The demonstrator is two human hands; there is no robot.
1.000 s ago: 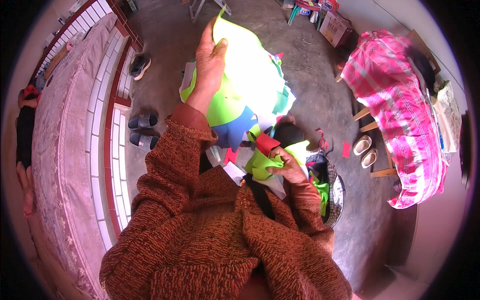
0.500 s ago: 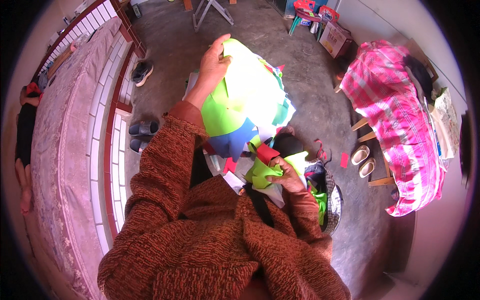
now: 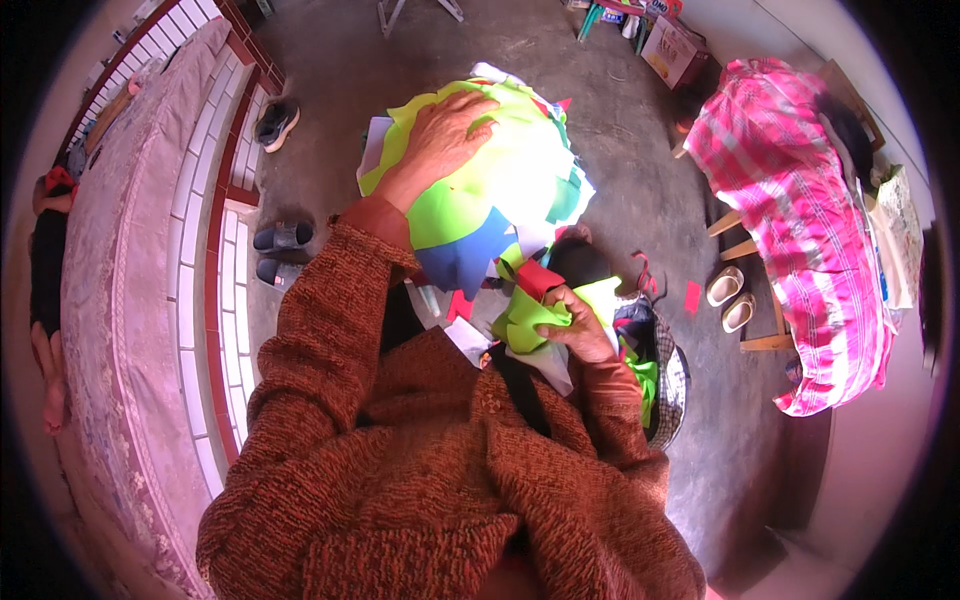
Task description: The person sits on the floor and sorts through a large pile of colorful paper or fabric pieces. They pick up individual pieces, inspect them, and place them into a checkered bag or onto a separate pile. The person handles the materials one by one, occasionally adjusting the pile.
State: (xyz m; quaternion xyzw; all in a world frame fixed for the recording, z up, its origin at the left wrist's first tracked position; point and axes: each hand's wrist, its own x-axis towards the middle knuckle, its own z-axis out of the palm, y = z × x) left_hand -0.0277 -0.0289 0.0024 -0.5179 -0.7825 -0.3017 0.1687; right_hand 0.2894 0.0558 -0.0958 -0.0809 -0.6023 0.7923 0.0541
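My left hand (image 3: pixel 455 132) lies on a heap of yellow-green fabric pieces (image 3: pixel 450 205), its fingers stretched out over the top. Strong light washes out the heap's right side. A blue piece (image 3: pixel 465 252) hangs at the heap's near edge. Closer to my body, my right hand (image 3: pixel 582 328) is closed on a crumpled yellow-green fabric scrap (image 3: pixel 530 318). A red strip (image 3: pixel 538 280) shows just above that scrap, and a white piece (image 3: pixel 540 362) hangs below it. My right fingertips are partly hidden by the folds.
A checked bag (image 3: pixel 668 380) with green scraps stands beside my right forearm. Beige shoes (image 3: pixel 738 300) and a stool draped in pink plaid cloth (image 3: pixel 790 230) are at right. Along the left runs a tiled bed edge (image 3: pixel 190 280), with dark slippers (image 3: pixel 283 237) nearby and a person lying beyond.
My left hand has let go of the raised yellow-green piece, which now lies on the heap, and rests flat over it. My right hand keeps its hold. The view has shifted slightly.
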